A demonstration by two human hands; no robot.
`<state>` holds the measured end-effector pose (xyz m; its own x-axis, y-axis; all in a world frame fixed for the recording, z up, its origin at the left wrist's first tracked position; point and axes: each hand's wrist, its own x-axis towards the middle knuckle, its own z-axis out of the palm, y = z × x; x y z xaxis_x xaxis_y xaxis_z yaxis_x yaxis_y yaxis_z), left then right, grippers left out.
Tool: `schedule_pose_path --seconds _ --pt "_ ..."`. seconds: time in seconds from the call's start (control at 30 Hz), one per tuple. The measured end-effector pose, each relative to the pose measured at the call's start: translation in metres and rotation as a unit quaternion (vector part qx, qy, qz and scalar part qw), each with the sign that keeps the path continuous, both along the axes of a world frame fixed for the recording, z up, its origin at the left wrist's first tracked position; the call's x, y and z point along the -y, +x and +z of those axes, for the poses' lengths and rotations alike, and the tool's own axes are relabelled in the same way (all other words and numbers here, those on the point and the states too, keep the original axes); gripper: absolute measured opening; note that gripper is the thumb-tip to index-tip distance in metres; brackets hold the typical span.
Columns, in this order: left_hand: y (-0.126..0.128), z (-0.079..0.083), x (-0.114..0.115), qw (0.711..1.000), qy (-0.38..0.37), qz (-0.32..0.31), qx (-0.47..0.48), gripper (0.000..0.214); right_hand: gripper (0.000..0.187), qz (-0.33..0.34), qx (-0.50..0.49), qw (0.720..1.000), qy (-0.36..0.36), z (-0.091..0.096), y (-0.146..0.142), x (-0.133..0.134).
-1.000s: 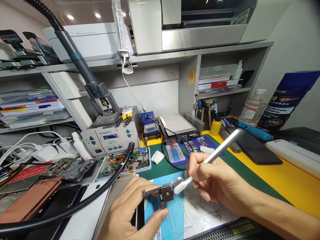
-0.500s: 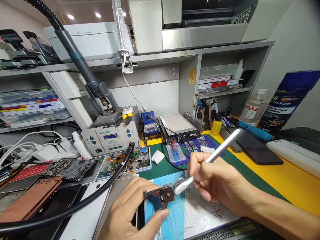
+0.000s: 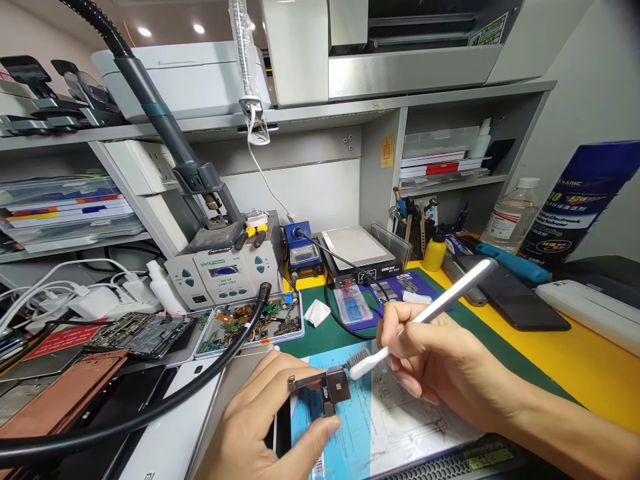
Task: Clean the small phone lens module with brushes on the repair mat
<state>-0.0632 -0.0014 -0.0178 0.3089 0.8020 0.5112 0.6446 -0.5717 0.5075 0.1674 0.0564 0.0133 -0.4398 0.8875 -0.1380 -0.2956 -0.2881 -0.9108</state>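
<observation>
Left hand [image 3: 280, 413] pinched around dark component [image 3: 337, 387]; right hand [image 3: 425, 353] curled around toothbrush [image 3: 440, 293]

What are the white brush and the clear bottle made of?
The white brush looks like smooth plastic: its handle is glossy, with grey, probably nylon bristles. The bottle seems clear plastic, maybe glass: its walls are shiny and see-through.

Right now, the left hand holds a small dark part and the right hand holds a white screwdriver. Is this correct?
Not the screwdriver: the head view shows the right hand holding a white brush with grey bristles. The left hand does hold a small dark part.
</observation>
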Motion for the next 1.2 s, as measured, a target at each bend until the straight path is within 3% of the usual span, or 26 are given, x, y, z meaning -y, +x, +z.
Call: schedule_pose_path --seconds 0.1,0.5,0.73,0.9,1.2 --pt "0.000 -0.001 0.000 1.000 -0.007 0.005 -0.004 0.026 0.003 0.030 0.014 0.999 0.004 0.000 0.000 0.000" --pt "0.000 0.000 0.000 1.000 -0.006 0.008 0.000 0.029 0.007 0.007 0.019 0.999 0.033 -0.001 0.000 0.001" --pt "0.000 0.000 0.001 1.000 -0.001 0.004 0.002 0.026 0.010 0.088 0.044 0.993 0.072 -0.004 0.003 0.007" --pt "0.002 0.003 0.000 1.000 -0.010 0.000 0.010 0.016 0.011 0.095 0.081 0.986 0.109 0.003 0.001 0.014" --pt "0.001 0.001 0.001 1.000 -0.004 -0.001 0.016 0.022 0.010 0.088 0.100 0.982 0.133 0.007 0.000 0.016"
